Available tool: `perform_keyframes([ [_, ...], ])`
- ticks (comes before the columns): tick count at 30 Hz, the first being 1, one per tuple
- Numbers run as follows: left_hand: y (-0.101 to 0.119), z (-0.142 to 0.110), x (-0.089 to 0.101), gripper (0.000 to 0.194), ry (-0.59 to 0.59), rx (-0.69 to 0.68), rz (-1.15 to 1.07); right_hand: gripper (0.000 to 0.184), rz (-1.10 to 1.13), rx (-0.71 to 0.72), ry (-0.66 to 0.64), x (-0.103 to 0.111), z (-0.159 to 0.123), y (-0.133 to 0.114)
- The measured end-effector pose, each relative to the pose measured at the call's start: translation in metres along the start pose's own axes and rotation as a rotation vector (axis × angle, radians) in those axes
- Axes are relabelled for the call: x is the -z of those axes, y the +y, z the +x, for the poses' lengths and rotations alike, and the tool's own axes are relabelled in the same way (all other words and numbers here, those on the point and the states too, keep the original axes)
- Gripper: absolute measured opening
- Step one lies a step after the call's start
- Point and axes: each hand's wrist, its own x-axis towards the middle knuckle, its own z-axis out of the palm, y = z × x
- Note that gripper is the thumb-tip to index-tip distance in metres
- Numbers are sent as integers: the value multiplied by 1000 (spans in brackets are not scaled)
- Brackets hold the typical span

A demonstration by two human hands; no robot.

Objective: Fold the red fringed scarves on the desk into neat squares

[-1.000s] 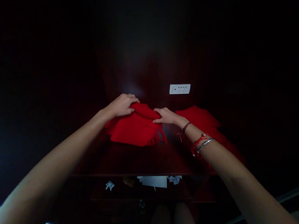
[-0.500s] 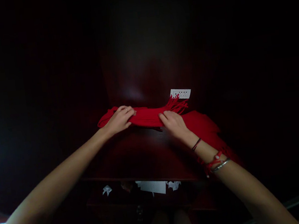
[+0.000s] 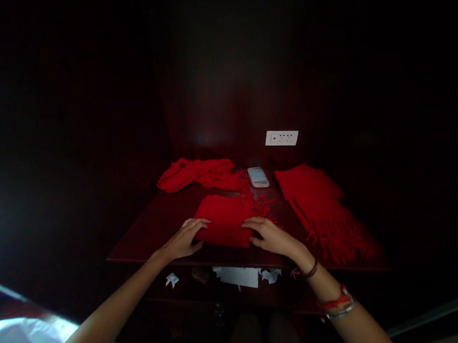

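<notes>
A folded red fringed scarf (image 3: 224, 222) lies on the dark wooden tabletop, its tassels pointing right. At its left edge my left hand (image 3: 187, 236) rests with the fingers stretched over the cloth and the thumb apart. My right hand (image 3: 268, 234) lies at the scarf's right edge, fingers extended on the fabric and thumb spread below them. Behind is a second red scarf (image 3: 196, 174), loosely bunched. To the right sits another red scarf (image 3: 313, 192), laid flatter, with its fringe (image 3: 341, 241) toward the front.
A phone (image 3: 258, 177) lies at the back of the tabletop (image 3: 140, 235), below a white wall socket (image 3: 282, 137). Under the front edge, a shelf holds a white paper sheet (image 3: 240, 277) and crumpled white scraps (image 3: 271, 275). Dark panels enclose the sides.
The scarf between my hands was raised and stretched sideways; now it lies folded on the tabletop. Both hands have come down and nearer. The phone and rear scarf now show fully.
</notes>
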Motion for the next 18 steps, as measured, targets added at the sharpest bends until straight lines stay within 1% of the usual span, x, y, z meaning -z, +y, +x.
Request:
perform_keyframes([
  [2,0,0,-2,42,38,50,-13,43,-40,-42,44,6,9,1],
  [3,0,0,-3,47,49,84,-15,46,-77,-55,38,6,13,1],
  [5,-1,1,-8,55,32,141,-18,48,-134,-46,-53,2,22,2],
  [7,-5,1,-12,58,-17,166,-2,43,-158,-23,-139,-4,27,4],
  [8,-7,1,-15,59,-45,165,16,39,-166,-15,-154,-6,28,6],
  [11,-14,0,-20,62,-98,151,98,35,-210,-2,-120,-9,27,13],
  [15,-21,-2,-21,65,-141,145,190,36,-288,10,-27,-11,26,25],
  [16,-22,-2,-21,65,-151,143,207,37,-297,24,-17,-12,28,28],
  [18,-24,-2,-20,62,-171,139,239,35,-298,74,-42,-13,34,33],
])
